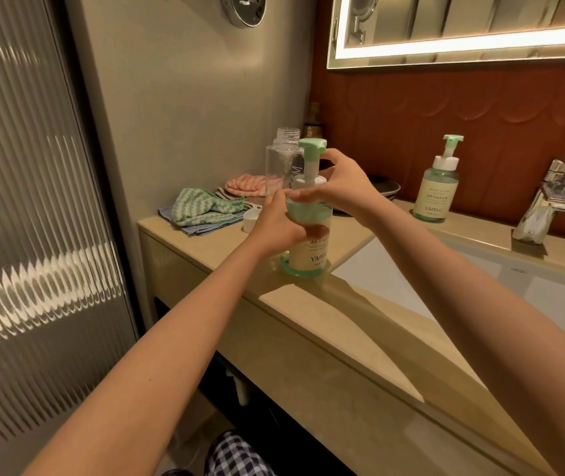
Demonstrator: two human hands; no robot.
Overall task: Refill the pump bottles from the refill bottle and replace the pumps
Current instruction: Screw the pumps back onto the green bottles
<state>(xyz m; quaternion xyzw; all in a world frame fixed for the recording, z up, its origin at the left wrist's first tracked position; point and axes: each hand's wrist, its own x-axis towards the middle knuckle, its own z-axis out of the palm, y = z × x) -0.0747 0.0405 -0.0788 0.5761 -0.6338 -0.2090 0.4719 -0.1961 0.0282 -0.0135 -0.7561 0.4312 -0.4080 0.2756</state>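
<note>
Striped cloths (205, 209) piled on counter (342, 331) at 10 o'clock from near pump bottle (308, 255). White cap (250, 218) beside them. Clear refill bottle (278, 166), top off, just behind at 11 o'clock, partly hidden. Second pump bottle (440, 188) at 2 o'clock, tap (549, 204) past it. Near pump bottle stands at counter edge by sink (480, 269): green liquid, cream label. Left hand (279, 223) wraps round its middle. Right hand (339, 183) curls fingers round green pump (312, 149) on top.
</note>
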